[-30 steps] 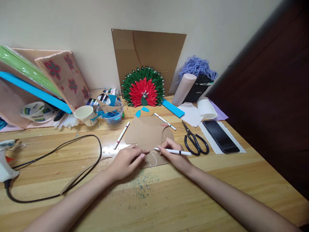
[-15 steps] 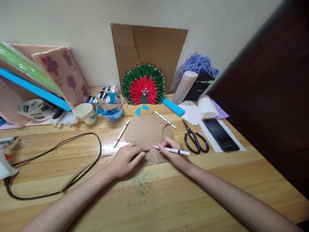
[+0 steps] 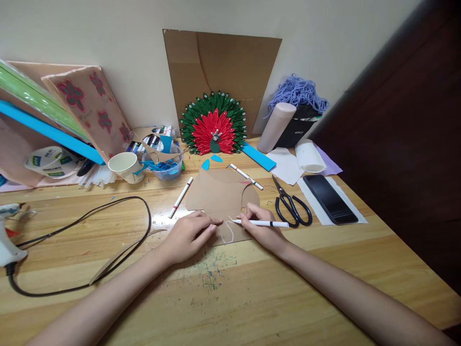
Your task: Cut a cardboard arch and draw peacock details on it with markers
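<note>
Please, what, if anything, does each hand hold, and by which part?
The right hand holds a white pen near its tip. The left hand holds nothing; it rests partly on the drawn-on cardboard.

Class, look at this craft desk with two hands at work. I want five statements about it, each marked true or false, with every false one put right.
1. The right hand holds a white pen with a black band. True.
2. The left hand is gripping the scissors. False: the left hand rests on the cardboard, and the scissors lie to the right of the right hand.
3. The phone lies on a white sheet. True.
4. The paper cup stands to the right of the red and green peacock. False: the paper cup stands to the left of the peacock.
5. There is a curved white line on the cardboard. True.
</note>
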Available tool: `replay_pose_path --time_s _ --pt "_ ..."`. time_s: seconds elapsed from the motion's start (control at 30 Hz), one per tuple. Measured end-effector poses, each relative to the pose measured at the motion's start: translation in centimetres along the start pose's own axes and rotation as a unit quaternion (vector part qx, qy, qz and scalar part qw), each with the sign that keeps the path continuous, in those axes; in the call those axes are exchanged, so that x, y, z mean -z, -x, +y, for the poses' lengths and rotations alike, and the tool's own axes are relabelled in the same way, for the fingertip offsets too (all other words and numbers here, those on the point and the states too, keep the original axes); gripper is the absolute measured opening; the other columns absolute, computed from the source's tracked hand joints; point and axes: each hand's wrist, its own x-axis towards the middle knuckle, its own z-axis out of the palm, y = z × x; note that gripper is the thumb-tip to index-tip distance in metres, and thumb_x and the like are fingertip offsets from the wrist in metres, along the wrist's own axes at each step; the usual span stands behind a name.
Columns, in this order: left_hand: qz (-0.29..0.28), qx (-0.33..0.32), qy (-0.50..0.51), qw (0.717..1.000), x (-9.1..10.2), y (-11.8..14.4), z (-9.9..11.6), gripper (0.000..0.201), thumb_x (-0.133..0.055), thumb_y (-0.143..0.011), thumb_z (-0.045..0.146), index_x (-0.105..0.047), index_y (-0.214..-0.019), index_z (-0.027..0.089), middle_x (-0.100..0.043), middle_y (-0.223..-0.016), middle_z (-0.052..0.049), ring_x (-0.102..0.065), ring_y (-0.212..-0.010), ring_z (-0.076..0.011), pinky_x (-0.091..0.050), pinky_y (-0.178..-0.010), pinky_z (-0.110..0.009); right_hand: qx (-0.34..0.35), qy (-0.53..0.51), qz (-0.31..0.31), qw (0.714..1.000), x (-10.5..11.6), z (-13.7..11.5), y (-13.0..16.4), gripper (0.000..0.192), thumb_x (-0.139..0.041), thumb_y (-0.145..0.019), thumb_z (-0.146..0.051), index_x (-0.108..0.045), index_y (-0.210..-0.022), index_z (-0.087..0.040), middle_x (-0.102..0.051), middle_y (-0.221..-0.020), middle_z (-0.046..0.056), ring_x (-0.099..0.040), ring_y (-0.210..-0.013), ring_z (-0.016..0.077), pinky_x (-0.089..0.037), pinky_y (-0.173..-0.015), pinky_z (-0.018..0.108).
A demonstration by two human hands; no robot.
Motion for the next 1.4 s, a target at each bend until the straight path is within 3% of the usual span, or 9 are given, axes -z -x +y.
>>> replay_pose_path --time_s 0.3,0.47,0.63,0.8,1.2,1.4 --pt "0.003 0.002 0.004 1.0 0.0 0.0 0.1 0.032 -0.037 -0.093 0.028 -0.062 -0.111 0.023 -0.068 -0.105 -0.003 -0.058 -0.095 -0.0173 -0.044 -0.083 -0.031 -0.002 -0.043 0.013 0.999 -0.1 0.6 0.0 0.029 -0.055 -0.079 -0.028 -0.04 -0.056 -0.021 -0.044 -0.054 -0.003 -0.052 -0.057 0.0137 -0.04 -0.053 0.023" --pt "0.001 0.006 0.003 1.0 0.1 0.1 0.1 0.031 -0.037 -0.093 0.029 -0.062 -0.11 0.023 -0.068 -0.105 -0.002 -0.058 -0.094 -0.0172 -0.044 -0.084 -0.032 -0.002 -0.079 0.027 0.996 -0.1 0.7 0.1 0.032 -0.055 -0.082 -0.035 -0.041 -0.057 -0.021 -0.047 -0.054 -0.003 -0.052 -0.056 0.0135 -0.042 -0.056 0.025" --pt "-0.002 0.004 0.0 1.0 0.2 -0.1 0.3 0.032 -0.036 -0.094 0.028 -0.062 -0.109 0.022 -0.068 -0.105 -0.003 -0.057 -0.094 -0.0176 -0.044 -0.081 -0.031 -0.028 -0.077 -0.031 0.996 0.1 -0.1 0.1 0.028 -0.058 -0.082 -0.039 -0.048 -0.065 -0.02 -0.057 -0.06 -0.002 -0.053 -0.057 0.0129 -0.039 -0.054 0.024" --pt "0.001 -0.002 -0.001 1.0 0.2 -0.1 0.2 0.032 -0.035 -0.094 0.029 -0.063 -0.108 0.021 -0.068 -0.104 -0.004 -0.057 -0.093 -0.0182 -0.044 -0.081 -0.032 -0.021 -0.035 -0.044 0.998 0.1 -0.5 0.1 0.026 -0.058 -0.081 -0.039 -0.051 -0.066 -0.019 -0.059 -0.065 -0.001 -0.053 -0.061 0.0132 -0.037 -0.054 0.024" --pt "0.006 -0.002 -0.004 1.0 0.0 0.0 0.2 0.032 -0.036 -0.094 0.029 -0.062 -0.112 0.022 -0.068 -0.105 -0.004 -0.058 -0.094 -0.0179 -0.044 -0.083 -0.032 0.012 0.012 -0.019 1.0 0.0 -0.2 0.1 0.029 -0.051 -0.083 -0.027 -0.038 -0.058 -0.02 -0.043 -0.056 -0.004 -0.04 -0.053 0.0107 -0.031 -0.05 0.023" --pt "0.002 0.001 0.002 1.0 0.0 0.0 0.1 0.032 -0.037 -0.093 0.028 -0.062 -0.112 0.022 -0.068 -0.106 -0.004 -0.058 -0.095 -0.0182 -0.044 -0.083 -0.033 0.011 -0.048 -0.007 0.999 -0.2 0.2 0.1 0.031 -0.053 -0.08 -0.023 -0.033 -0.056 -0.021 -0.035 -0.054 -0.005 -0.047 -0.054 0.012 -0.043 -0.06 0.026"
